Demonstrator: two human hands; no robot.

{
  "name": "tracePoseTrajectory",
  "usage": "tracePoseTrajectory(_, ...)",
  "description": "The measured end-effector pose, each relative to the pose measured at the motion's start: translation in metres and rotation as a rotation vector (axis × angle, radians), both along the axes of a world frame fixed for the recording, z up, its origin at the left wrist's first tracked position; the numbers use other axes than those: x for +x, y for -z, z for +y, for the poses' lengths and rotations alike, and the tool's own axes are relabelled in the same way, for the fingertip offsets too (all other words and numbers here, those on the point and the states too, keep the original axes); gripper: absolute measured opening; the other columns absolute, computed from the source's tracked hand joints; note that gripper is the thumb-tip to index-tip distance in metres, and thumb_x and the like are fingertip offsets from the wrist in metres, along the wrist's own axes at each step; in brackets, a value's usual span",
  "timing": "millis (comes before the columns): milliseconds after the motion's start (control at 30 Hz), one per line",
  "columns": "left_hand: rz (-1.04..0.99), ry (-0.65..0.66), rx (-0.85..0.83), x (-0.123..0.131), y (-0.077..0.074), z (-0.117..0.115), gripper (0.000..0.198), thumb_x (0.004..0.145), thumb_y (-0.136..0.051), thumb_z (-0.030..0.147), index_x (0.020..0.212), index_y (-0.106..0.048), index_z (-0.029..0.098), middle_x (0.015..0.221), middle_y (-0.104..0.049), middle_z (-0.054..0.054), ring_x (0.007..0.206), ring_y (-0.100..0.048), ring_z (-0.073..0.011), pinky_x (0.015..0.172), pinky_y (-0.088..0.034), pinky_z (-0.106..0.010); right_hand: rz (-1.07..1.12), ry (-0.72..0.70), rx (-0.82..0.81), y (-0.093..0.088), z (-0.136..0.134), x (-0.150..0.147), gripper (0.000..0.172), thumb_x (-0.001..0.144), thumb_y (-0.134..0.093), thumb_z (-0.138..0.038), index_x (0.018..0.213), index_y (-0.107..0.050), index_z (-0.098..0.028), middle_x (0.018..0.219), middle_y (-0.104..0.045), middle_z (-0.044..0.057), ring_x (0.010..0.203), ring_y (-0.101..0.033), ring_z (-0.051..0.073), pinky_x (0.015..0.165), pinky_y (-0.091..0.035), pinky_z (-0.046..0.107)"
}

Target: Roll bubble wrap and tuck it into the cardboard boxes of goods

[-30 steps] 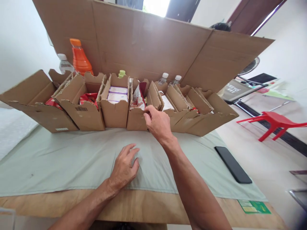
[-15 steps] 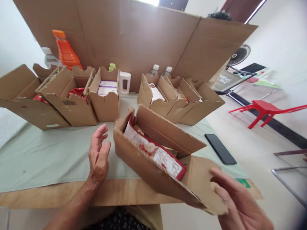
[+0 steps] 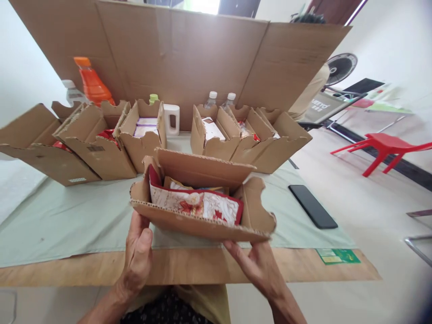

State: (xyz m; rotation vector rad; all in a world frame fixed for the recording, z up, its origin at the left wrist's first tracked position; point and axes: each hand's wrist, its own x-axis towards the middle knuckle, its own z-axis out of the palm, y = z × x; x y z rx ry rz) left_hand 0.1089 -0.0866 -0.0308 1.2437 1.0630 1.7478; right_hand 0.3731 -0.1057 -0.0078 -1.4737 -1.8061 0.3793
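Observation:
An open-topped cardboard box [image 3: 202, 227] is held up in front of me, above the near part of the table. Inside it stands a red-edged packet [image 3: 192, 202] with a pale printed front, and more packets show partly behind it. My left hand [image 3: 139, 252] supports the box at its left end, fingers hidden beneath and thumb on the near side. My right hand [image 3: 256, 265] grips it from below near the right end, with most fingertips out of sight under the cardboard.
Similar cardboard boxes stand in a left group [image 3: 111, 157] and a right group [image 3: 232, 146]. Behind them are an orange bottle [image 3: 95, 83], clear bottles, a white jug [image 3: 172, 119] and a cardboard screen [image 3: 189, 54]. A black phone [image 3: 312, 206] lies right; a green card [image 3: 338, 256] lies nearer.
The box has turned from slanting to nearly crosswise and moved left. My right hand has shifted from its right-end flap to underneath, and my left hand has come into contact with its left end.

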Motion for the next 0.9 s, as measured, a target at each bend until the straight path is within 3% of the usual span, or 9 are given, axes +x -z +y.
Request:
tracePoseTrajectory(100, 0.062, -0.064, -0.010, -0.008, -0.009, 0.025, 0.055, 0.101, -0.052, 0.050, 0.152, -0.050, 0.029, 0.149, -0.061, -0.008, 0.141, -0.055, -0.0297, 0.122, -0.042, -0.047, 0.070, -0.081, -0.024, -0.010, 0.056, -0.001, 0.052, 0.090, -0.067, -0.056, 0.128, -0.070, -0.021, 0.127, -0.075, 0.014, 0.117, -0.070, 0.035, 0.097, -0.059, 0.049)
tracePoseTrajectory(167, 0.127, -0.074, -0.067, -0.017, -0.011, 0.042, 0.059, 0.098, -0.060, 0.045, 0.153, -0.047, 0.028, 0.153, -0.057, -0.010, 0.140, -0.056, -0.0290, 0.120, -0.043, -0.047, 0.115, -0.059, -0.021, -0.001, 0.084, -0.005, 0.053, 0.088, -0.067, -0.056, 0.128, -0.068, -0.021, 0.127, -0.074, 0.014, 0.115, -0.070, 0.033, 0.094, -0.060, 0.048)
tracePoseTrajectory(233, 0.193, -0.065, -0.153, -0.026, -0.007, 0.053, 0.066, 0.093, -0.067, 0.039, 0.154, -0.046, 0.024, 0.151, -0.058, -0.013, 0.140, -0.056, -0.0300, 0.121, -0.042, -0.049, 0.149, -0.036, -0.043, 0.018, 0.096, -0.010, 0.052, 0.090, -0.065, -0.052, 0.131, -0.066, -0.021, 0.131, -0.072, 0.015, 0.115, -0.070, 0.031, 0.092, -0.061, 0.047)
tracePoseTrajectory(367, 0.294, -0.013, -0.295, -0.036, 0.018, 0.050, 0.070, 0.087, -0.067, 0.032, 0.153, -0.046, 0.019, 0.144, -0.063, -0.016, 0.137, -0.059, -0.0321, 0.120, -0.042, -0.055, 0.057, -0.021, -0.053, 0.064, 0.086, -0.009, 0.051, 0.090, -0.063, -0.050, 0.131, -0.066, -0.018, 0.137, -0.070, 0.018, 0.125, -0.068, 0.034, 0.102, -0.057, 0.055)
tracePoseTrajectory(500, 0.351, -0.036, -0.299, -0.034, 0.036, 0.038, 0.076, 0.085, -0.065, 0.027, 0.156, -0.041, 0.018, 0.156, -0.054, -0.018, 0.147, -0.050, -0.0345, 0.125, -0.037, -0.057, -0.035, 0.045, 0.004, 0.082, 0.071, 0.000, 0.053, 0.092, -0.062, -0.056, 0.129, -0.068, -0.019, 0.135, -0.072, 0.016, 0.125, -0.069, 0.034, 0.104, -0.057, 0.056)
tracePoseTrajectory(633, 0.381, 0.007, -0.323, -0.035, 0.031, 0.041, 0.085, 0.081, -0.065, 0.025, 0.161, -0.035, 0.016, 0.163, -0.047, -0.018, 0.151, -0.046, -0.0352, 0.127, -0.034, -0.057, -0.111, 0.028, 0.021, 0.086, 0.073, 0.008, 0.052, 0.091, -0.061, -0.061, 0.124, -0.071, -0.023, 0.130, -0.074, 0.015, 0.119, -0.071, 0.037, 0.091, -0.062, 0.054)
tracePoseTrajectory(733, 0.456, 0.046, -0.319, -0.053, 0.019, 0.046, 0.085, 0.082, -0.064, 0.026, 0.161, -0.036, 0.017, 0.163, -0.047, -0.017, 0.150, -0.046, -0.0341, 0.125, -0.039, -0.055, -0.165, -0.013, 0.032, 0.090, 0.079, 0.008, 0.051, 0.091, -0.060, -0.063, 0.123, -0.072, -0.025, 0.132, -0.073, 0.015, 0.123, -0.068, 0.039, 0.087, -0.062, 0.056)
tracePoseTrajectory(800, 0.611, -0.042, -0.301, -0.079, 0.008, 0.049, 0.080, 0.084, -0.063, 0.027, 0.160, -0.039, 0.018, 0.162, -0.050, -0.016, 0.148, -0.049, -0.0331, 0.122, -0.044, -0.053, -0.172, -0.034, 0.051, 0.090, 0.081, 0.006, 0.050, 0.091, -0.059, -0.063, 0.122, -0.072, -0.025, 0.132, -0.072, 0.015, 0.123, -0.068, 0.040, 0.090, -0.061, 0.058)
tracePoseTrajectory(900, 0.971, -0.425, -0.353, -0.139, -0.007, 0.051, 0.068, 0.089, -0.060, 0.030, 0.154, -0.047, 0.021, 0.157, -0.055, -0.013, 0.142, -0.055, -0.0298, 0.118, -0.048, -0.049, -0.186, -0.049, 0.064, 0.086, 0.081, 0.002, 0.047, 0.093, -0.056, -0.061, 0.117, -0.074, -0.025, 0.131, -0.073, 0.015, 0.121, -0.069, 0.040, 0.093, -0.060, 0.060)
